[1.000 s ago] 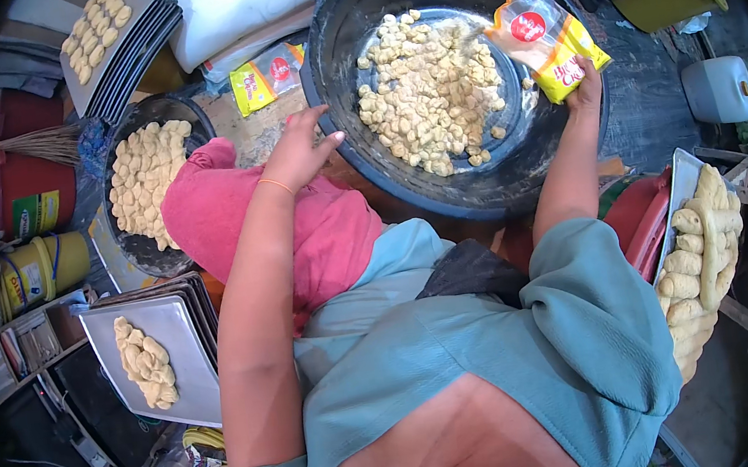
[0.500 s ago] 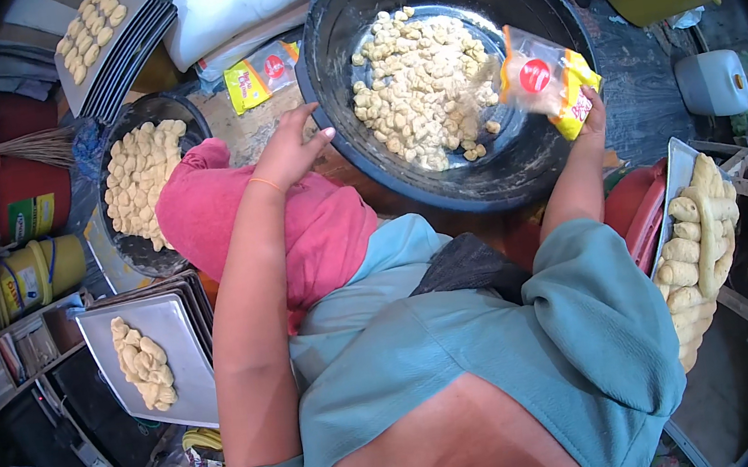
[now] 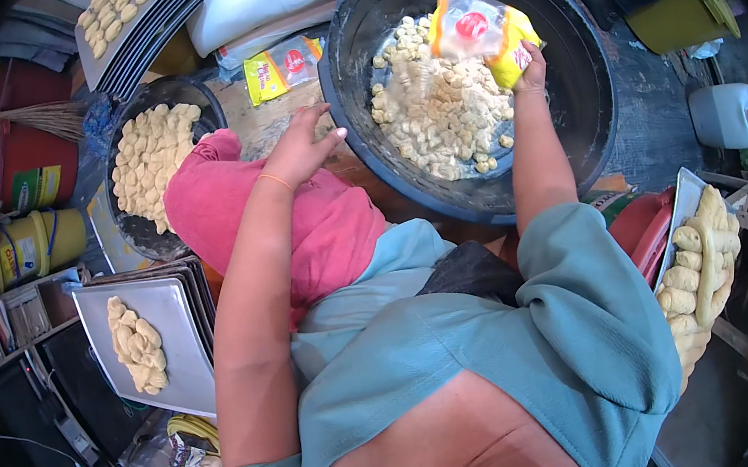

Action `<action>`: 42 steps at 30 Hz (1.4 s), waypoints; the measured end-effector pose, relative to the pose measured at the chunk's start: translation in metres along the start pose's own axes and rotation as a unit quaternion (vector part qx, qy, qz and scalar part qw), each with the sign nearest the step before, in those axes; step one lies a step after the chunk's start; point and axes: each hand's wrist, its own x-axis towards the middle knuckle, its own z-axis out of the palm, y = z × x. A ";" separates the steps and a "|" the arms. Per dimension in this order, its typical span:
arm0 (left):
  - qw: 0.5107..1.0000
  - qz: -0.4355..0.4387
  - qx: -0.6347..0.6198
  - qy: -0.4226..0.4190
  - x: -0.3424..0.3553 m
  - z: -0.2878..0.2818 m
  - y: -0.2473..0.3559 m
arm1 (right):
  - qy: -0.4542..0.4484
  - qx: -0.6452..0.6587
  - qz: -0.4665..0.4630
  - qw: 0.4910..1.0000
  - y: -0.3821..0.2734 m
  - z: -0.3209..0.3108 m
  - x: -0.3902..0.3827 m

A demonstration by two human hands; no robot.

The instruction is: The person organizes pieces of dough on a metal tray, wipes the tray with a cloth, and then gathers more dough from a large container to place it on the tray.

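My right hand grips a clear and yellow plastic packet by its yellow end, tilted over a big black basin. Inside the basin lies a heap of small pale dough pieces, dusted with powder; a tan patch shows below the packet. Left of the basin's rim, my left hand hovers with fingers apart, holding nothing. Beneath that forearm is a bulky pink cloth. A second yellow and clear packet lies flat beyond my left hand.
A smaller black basin of dough pieces stands at the left. Stacked metal trays bear a dough cluster at lower left; more trays stand at the far left. At right, another tray carries thick dough pieces beside a red tub.
My right hand has carried the packet leftward and away from me over the dough heap. A tan, powdery patch now shows on the dough. My left hand stays spread near the rim.
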 end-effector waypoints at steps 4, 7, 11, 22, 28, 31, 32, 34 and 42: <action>1.000 -0.018 -0.005 -0.008 -0.003 -0.004 -0.003 | 0.075 -0.043 -0.079 0.993 0.034 0.002 0.018; 0.999 -0.029 -0.012 -0.005 -0.009 -0.006 -0.013 | 0.151 0.129 -0.148 0.969 0.058 -0.005 0.026; 0.999 -0.025 -0.012 -0.033 0.001 -0.005 -0.003 | 0.023 0.317 -0.240 0.918 0.053 -0.074 0.011; 0.995 0.079 0.022 0.064 0.003 -0.013 -0.005 | -0.137 0.490 -0.035 0.860 0.140 0.037 -0.013; 0.969 -0.031 -0.176 0.172 0.031 -0.045 0.077 | -0.236 0.372 0.132 0.888 0.209 0.109 0.013; 0.920 -0.060 -0.275 0.272 0.027 -0.072 0.041 | -0.186 0.229 0.270 0.917 0.253 0.182 -0.009; 0.914 -0.023 -0.266 0.305 0.026 -0.081 0.034 | -0.172 0.166 0.303 0.923 0.263 0.187 -0.012; 0.913 -0.046 -0.191 0.357 0.022 -0.090 0.021 | -0.154 0.062 0.356 0.920 0.279 0.196 -0.017; 0.941 -0.077 0.268 0.191 -0.001 -0.077 -0.034 | -0.316 -0.509 0.020 0.801 0.307 0.240 -0.021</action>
